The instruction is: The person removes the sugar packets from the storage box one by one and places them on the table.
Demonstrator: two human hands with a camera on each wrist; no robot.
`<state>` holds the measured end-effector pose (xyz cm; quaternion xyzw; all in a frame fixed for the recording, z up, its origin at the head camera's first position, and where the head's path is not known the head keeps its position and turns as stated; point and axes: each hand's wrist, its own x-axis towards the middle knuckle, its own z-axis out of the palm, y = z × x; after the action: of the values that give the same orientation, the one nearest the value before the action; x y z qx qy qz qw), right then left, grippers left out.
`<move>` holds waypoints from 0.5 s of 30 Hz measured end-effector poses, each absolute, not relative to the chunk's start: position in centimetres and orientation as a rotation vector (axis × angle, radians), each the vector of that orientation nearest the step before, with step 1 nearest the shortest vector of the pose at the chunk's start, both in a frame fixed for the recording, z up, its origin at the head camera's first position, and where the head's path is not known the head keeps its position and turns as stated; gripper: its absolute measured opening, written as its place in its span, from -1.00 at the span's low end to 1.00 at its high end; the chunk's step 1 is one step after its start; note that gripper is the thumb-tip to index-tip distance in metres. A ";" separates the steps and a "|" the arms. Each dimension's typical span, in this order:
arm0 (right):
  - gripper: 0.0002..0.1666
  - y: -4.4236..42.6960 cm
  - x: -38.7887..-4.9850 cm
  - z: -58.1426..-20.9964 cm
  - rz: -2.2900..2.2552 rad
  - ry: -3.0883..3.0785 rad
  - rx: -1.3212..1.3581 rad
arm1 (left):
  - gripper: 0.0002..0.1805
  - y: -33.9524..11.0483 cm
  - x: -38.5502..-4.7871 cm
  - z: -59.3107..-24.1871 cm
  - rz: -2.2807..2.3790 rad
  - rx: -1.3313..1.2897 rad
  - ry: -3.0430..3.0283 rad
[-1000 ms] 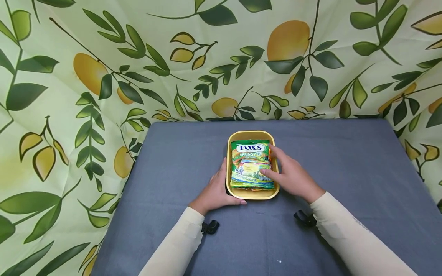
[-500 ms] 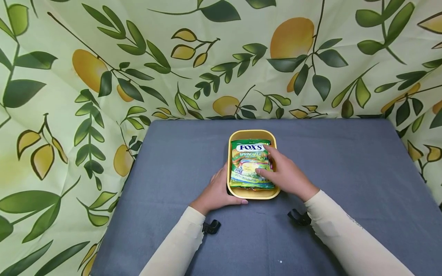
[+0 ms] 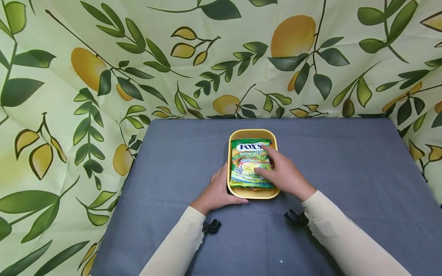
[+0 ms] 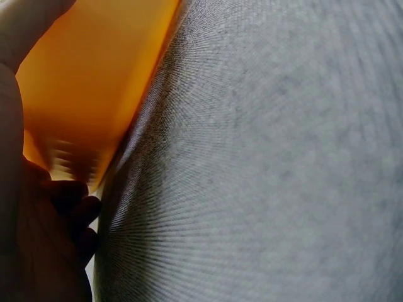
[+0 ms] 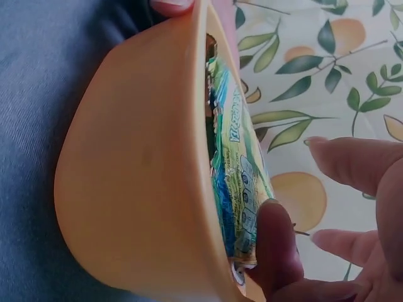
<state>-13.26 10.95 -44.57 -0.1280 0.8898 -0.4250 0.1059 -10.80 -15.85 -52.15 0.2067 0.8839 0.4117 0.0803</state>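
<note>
A yellow plastic container (image 3: 253,194) stands on the table with a green FOX'S Spring Tea candy packet (image 3: 246,168) lying face up inside. My left hand (image 3: 216,193) grips the container's near left corner, its thumb along the near side. In the left wrist view the container wall (image 4: 94,75) lies against the hand. My right hand (image 3: 288,174) reaches over the container's right rim, thumb and fingers spread over the packet. The right wrist view shows the thumb at the packet's edge (image 5: 236,163) and the other fingers apart. Orange wrapping shows at the packet's right edge.
Grey-blue cloth covers the table (image 3: 179,153). Behind it and at the sides hangs a curtain (image 3: 221,84) printed with leaves and fruit. A black wrist mount (image 3: 211,227) sits under the left sleeve, and another (image 3: 296,217) under the right.
My right hand has shifted slightly left, farther over the packet, its fingertips moving from the packet's right edge onto its top. The left hand and container hold their place.
</note>
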 end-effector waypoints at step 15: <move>-0.18 10.7 -13.8 -45.0 -1.510 2.519 -0.359 | 0.58 -15.9 -10.8 -52.2 1.226 0.620 2.654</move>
<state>-13.84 10.67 -45.03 -0.1208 0.8478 -0.5082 0.0916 -10.79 -15.88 -52.20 0.2069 0.8855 0.4089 0.0764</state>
